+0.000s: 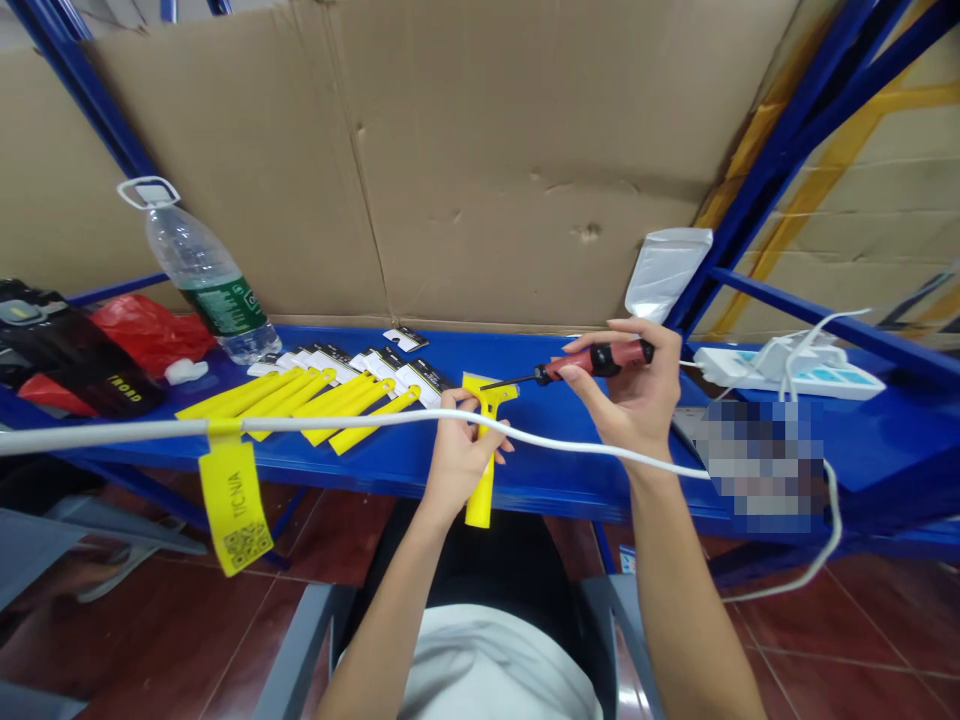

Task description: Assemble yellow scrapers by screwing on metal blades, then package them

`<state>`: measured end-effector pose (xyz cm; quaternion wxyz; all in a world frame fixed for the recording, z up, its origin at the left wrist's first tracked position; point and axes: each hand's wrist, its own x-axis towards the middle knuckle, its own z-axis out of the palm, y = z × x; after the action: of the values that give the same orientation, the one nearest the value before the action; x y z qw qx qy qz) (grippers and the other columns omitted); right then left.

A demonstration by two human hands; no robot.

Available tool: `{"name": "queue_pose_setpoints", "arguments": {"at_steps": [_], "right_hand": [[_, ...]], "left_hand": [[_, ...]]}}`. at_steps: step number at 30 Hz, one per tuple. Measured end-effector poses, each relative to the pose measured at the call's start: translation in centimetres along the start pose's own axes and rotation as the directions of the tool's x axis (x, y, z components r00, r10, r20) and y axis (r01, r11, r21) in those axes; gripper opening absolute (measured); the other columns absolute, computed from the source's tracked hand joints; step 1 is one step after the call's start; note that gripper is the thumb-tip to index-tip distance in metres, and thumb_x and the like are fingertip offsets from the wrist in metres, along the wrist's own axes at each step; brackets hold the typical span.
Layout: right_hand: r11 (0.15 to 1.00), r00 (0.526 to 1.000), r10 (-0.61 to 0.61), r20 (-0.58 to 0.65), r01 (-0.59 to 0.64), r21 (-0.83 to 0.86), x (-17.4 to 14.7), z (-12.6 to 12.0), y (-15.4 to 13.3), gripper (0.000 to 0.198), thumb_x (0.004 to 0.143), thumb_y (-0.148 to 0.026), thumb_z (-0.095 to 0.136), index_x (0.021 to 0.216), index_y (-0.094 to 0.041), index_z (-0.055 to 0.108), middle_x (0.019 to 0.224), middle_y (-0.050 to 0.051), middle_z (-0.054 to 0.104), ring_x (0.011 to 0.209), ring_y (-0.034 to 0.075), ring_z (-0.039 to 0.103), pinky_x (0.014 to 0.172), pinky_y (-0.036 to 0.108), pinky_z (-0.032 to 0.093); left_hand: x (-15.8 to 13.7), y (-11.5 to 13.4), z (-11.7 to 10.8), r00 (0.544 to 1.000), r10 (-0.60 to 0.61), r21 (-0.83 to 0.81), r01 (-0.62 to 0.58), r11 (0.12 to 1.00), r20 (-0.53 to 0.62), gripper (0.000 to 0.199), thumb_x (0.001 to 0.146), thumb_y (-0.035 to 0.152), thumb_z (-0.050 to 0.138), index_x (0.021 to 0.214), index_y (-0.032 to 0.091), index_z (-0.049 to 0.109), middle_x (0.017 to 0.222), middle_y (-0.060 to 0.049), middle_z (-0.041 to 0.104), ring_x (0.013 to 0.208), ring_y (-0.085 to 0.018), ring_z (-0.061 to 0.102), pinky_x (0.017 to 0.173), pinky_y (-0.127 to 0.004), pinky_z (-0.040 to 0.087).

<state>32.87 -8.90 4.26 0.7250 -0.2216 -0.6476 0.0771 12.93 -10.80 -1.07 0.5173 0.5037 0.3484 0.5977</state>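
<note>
My left hand (459,450) is closed around a yellow scraper-like tool (480,498) with a T-shaped head, held over the front edge of the blue table. In my right hand (646,405) is a screwdriver (556,369) with a red and black handle. Its thin shaft points left, and the tip meets or nearly meets the tool's head; contact is hard to tell. To the left of my hands, several similar yellow tools (346,408) lie side by side, their far ends under black-and-white cards (417,376).
A white cable (570,443) crosses in front, bearing a yellow tag (234,508). At left stand a large plastic bottle (206,270), a red bag (154,335) and a black item (90,365). A white power strip (802,372) lies at right. Cardboard (487,180) closes off the back.
</note>
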Motion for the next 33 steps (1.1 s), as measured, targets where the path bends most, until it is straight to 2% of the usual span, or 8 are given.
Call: {"name": "queue_pose_setpoints", "arguments": {"at_steps": [5,9,12,18,21,25,30,33], "right_hand": [[0.983,0.989,0.049,0.142,-0.073,0.168,0.06,-0.15,-0.34,0.064,0.097,-0.028,0.09,0.15,-0.036,0.055,0.145,0.009,0.076,0.121,0.031,0.085,0.104,0.052,0.073],[0.997,0.996,0.041,0.073,-0.046,0.06,-0.05,-0.05,-0.03,0.061,0.094,-0.027,0.094,0.143,-0.034,0.059,0.121,0.003,0.083,0.1,0.026,0.087,0.096,0.046,0.075],[1.0,1.0,0.01,0.011,-0.01,-0.007,-0.1,-0.02,0.09,0.06,0.092,-0.029,0.095,0.14,-0.033,0.06,0.106,0.0,0.081,0.09,0.025,0.085,0.091,0.046,0.076],[0.991,0.988,0.063,0.139,-0.078,0.107,0.13,-0.29,-0.42,0.067,0.095,-0.041,0.092,0.15,-0.044,0.054,0.142,0.007,0.076,0.113,0.034,0.086,0.103,0.06,0.073],[0.996,0.994,0.037,0.103,-0.045,0.082,0.14,-0.18,-0.19,0.065,0.093,-0.04,0.095,0.146,-0.044,0.058,0.128,0.004,0.081,0.101,0.032,0.087,0.096,0.058,0.075],[0.999,0.999,-0.04,0.017,0.04,0.034,0.0,0.03,0.14,0.067,0.085,-0.03,0.102,0.139,-0.036,0.062,0.106,0.001,0.082,0.09,0.027,0.085,0.09,0.05,0.074],[0.991,0.99,0.038,0.137,-0.054,0.119,-0.01,-0.16,-0.52,0.062,0.095,-0.032,0.093,0.144,-0.041,0.056,0.137,0.006,0.078,0.111,0.032,0.086,0.093,0.054,0.075],[0.991,0.988,0.072,0.135,-0.087,0.106,-0.05,-0.19,-0.59,0.062,0.095,-0.035,0.093,0.143,-0.043,0.056,0.138,0.006,0.078,0.103,0.03,0.087,0.094,0.054,0.075]], "left_hand": [[0.14,-0.34,-0.06,0.999,-0.043,0.047,0.043,0.998,0.008,0.068,0.079,0.032,0.095,0.119,0.027,0.04,0.119,-0.001,0.067,0.057,-0.009,0.07,0.046,-0.023,0.057],[0.16,-0.41,-0.07,0.999,-0.045,0.063,0.044,0.997,0.011,0.069,0.079,0.034,0.095,0.121,0.028,0.039,0.125,-0.004,0.068,0.063,-0.012,0.074,0.048,-0.024,0.059],[0.07,-0.56,-0.1,0.998,-0.046,0.082,0.043,0.996,0.035,0.068,0.081,0.035,0.094,0.121,0.028,0.039,0.127,-0.005,0.07,0.063,-0.011,0.074,0.049,-0.023,0.059],[-0.09,-0.58,-0.22,0.997,-0.043,0.083,0.037,0.996,0.07,0.063,0.085,0.035,0.091,0.121,0.027,0.041,0.128,-0.006,0.07,0.065,-0.012,0.075,0.051,-0.023,0.059],[-0.16,-0.47,-0.24,0.996,-0.047,0.073,0.042,0.996,0.072,0.062,0.085,0.034,0.091,0.122,0.027,0.041,0.132,-0.007,0.069,0.066,-0.012,0.076,0.052,-0.024,0.061],[-0.27,-0.41,-0.2,0.995,-0.057,0.074,0.05,0.996,0.086,0.06,0.087,0.031,0.09,0.122,0.027,0.042,0.136,-0.008,0.069,0.064,-0.01,0.074,0.053,-0.022,0.06],[-0.29,-0.62,-0.21,0.995,-0.065,0.075,0.059,0.995,0.072,0.059,0.087,0.029,0.089,0.124,0.026,0.043,0.141,-0.011,0.068,0.067,-0.01,0.075,0.054,-0.022,0.061],[-0.26,-0.74,-0.23,0.995,-0.063,0.082,0.056,0.995,0.078,0.057,0.089,0.028,0.088,0.126,0.026,0.044,0.145,-0.012,0.067,0.069,-0.011,0.076,0.056,-0.023,0.062]]}}
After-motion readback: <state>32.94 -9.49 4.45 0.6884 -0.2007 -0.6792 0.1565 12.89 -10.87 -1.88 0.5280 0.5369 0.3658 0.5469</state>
